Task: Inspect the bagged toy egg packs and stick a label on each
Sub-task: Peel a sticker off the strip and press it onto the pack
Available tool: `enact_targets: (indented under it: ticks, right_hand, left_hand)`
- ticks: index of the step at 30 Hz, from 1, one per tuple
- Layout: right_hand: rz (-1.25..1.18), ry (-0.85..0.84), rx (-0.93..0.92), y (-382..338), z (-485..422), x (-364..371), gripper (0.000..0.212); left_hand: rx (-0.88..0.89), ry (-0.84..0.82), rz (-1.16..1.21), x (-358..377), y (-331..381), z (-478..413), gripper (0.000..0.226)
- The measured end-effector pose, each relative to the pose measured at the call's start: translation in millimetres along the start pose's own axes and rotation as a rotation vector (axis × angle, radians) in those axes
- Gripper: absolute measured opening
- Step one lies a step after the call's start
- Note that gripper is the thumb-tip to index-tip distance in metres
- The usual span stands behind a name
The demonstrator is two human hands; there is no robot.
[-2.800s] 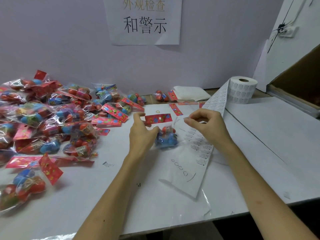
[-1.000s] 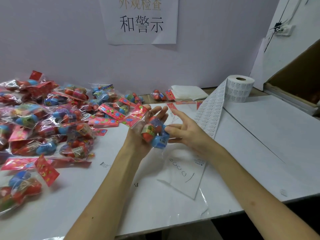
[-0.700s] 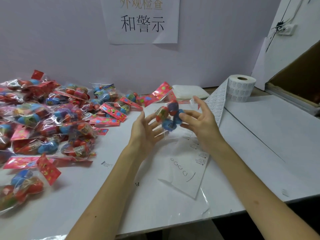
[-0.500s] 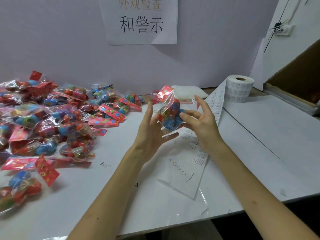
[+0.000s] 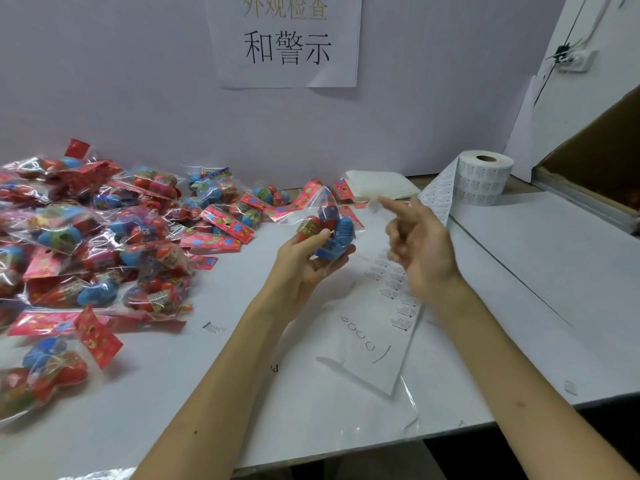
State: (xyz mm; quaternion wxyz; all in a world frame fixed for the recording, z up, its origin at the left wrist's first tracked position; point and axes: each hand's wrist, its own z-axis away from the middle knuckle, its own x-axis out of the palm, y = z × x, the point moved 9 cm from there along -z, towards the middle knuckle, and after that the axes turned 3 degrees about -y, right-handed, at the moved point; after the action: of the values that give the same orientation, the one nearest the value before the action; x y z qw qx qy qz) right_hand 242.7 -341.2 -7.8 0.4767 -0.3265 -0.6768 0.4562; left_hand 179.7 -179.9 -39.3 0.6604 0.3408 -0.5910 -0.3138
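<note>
The left hand (image 5: 304,263) has its grip closed around a bagged egg pack (image 5: 325,226), held up above the white table (image 5: 519,271), thumb on a red egg. The right hand (image 5: 420,247) is just beside it, blurred, fingers loosely spread with the forefinger out; a small label (image 5: 373,204) seems stuck to its tip. A large heap of packs (image 5: 104,237) covers the table's left. The label roll (image 5: 483,176) stands at the back right, its strip (image 5: 398,289) trailing under the right hand.
</note>
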Motion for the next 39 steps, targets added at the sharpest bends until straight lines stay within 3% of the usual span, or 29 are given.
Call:
enact_targets:
  ticks: [2, 6, 13, 20, 28, 39]
  right_hand:
    - [-0.188, -0.173, 0.155, 9, 3, 16, 0.061]
    - [-0.144, -0.321, 0.254, 21, 9, 32, 0.069]
    - [-0.115, -0.31, 0.287, 25, 11, 34, 0.067]
    - [-0.09, -0.326, 0.278, 24, 12, 36, 0.065]
    - [-0.079, -0.346, 0.276, 25, 13, 39, 0.062]
    - [-0.013, -0.369, 0.254, 25, 14, 40, 0.058]
  left_hand:
    - [-0.016, 0.004, 0.062, 2, 0, 3, 0.023]
    - [-0.004, 0.002, 0.104, 5, 2, 5, 0.029]
    - [-0.002, 0.009, 0.103, 5, 4, 3, 0.025]
    - [0.042, 0.002, 0.053, 3, 5, 2, 0.037]
    - [0.066, 0.022, 0.085, 0, 4, -1, 0.028]
    - [0.085, 0.104, -0.011, -4, 8, 1, 0.044]
